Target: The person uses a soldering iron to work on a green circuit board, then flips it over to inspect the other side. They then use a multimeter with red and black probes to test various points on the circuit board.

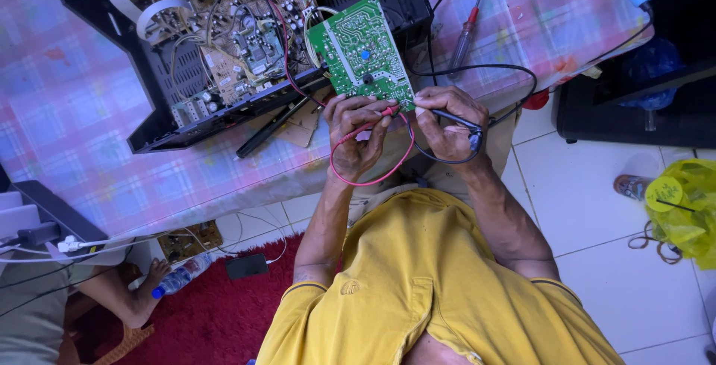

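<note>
A green circuit board (362, 50) stands tilted at the table's near edge, leaning against an open black chassis (160, 74). My left hand (356, 137) grips a red test probe (377, 115) whose tip meets the board's lower edge, and its fingers touch that edge. My right hand (446, 123) holds a black test probe (455, 119) pointed at the board's lower right corner. A red lead (373, 181) loops below my left hand. A black lead (514, 74) curls off to the right.
The chassis holds several boards, ribbon cables and wires (246, 29). A red-handled screwdriver (468, 29) and a black pen-shaped tool (270, 128) lie on the pink plaid tablecloth (82, 111). On the floor are a yellow bag (682, 208), a red rug (216, 316), a bottle (177, 278) and another person's foot (145, 294).
</note>
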